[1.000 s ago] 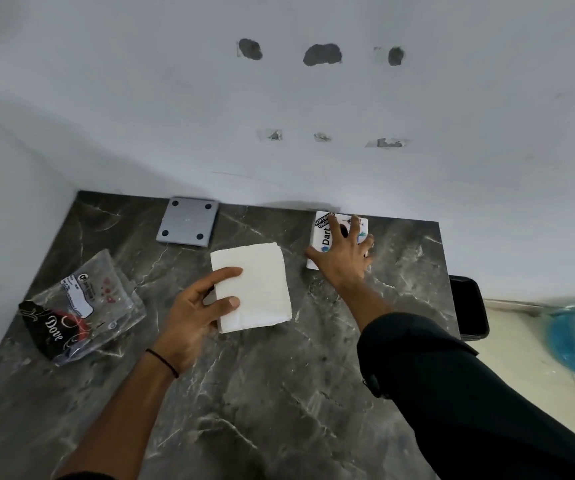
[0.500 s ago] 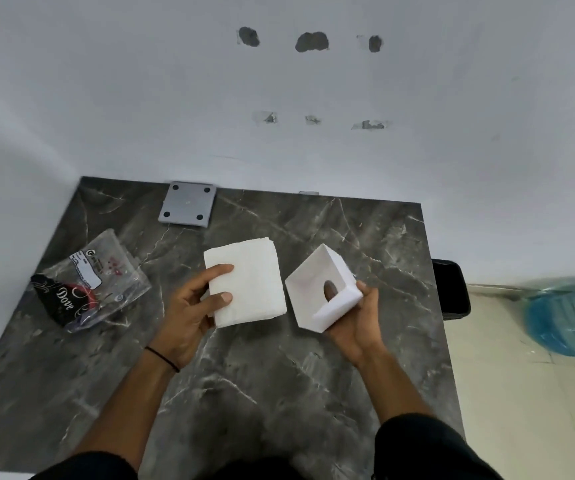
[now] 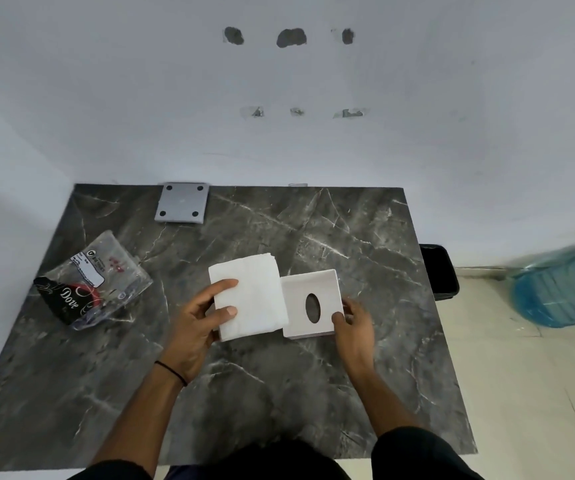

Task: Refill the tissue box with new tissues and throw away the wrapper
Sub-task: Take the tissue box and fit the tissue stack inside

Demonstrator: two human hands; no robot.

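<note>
A white stack of tissues (image 3: 254, 296) lies near the middle of the dark marble table (image 3: 279, 393). My left hand (image 3: 199, 327) grips the stack's left edge, thumb and a finger on top. Right beside the stack sits the white tissue box (image 3: 313, 292), its face with the oval opening turned up. My right hand (image 3: 353, 323) holds the box at its near right corner. The empty clear plastic wrapper (image 3: 92, 282), with a black and red "Dove" print, lies flat at the table's left side, apart from both hands.
A grey square plate (image 3: 182, 206) with black corner dots lies at the table's back edge by the wall. A black bin (image 3: 440, 271) stands on the floor past the table's right edge. A blue water jug (image 3: 563, 287) lies further right.
My right hand took the tissue box from the back of the table, brought it toward me and turned it over, and set it down beside the tissue stack. The left hand stayed on the stack.
</note>
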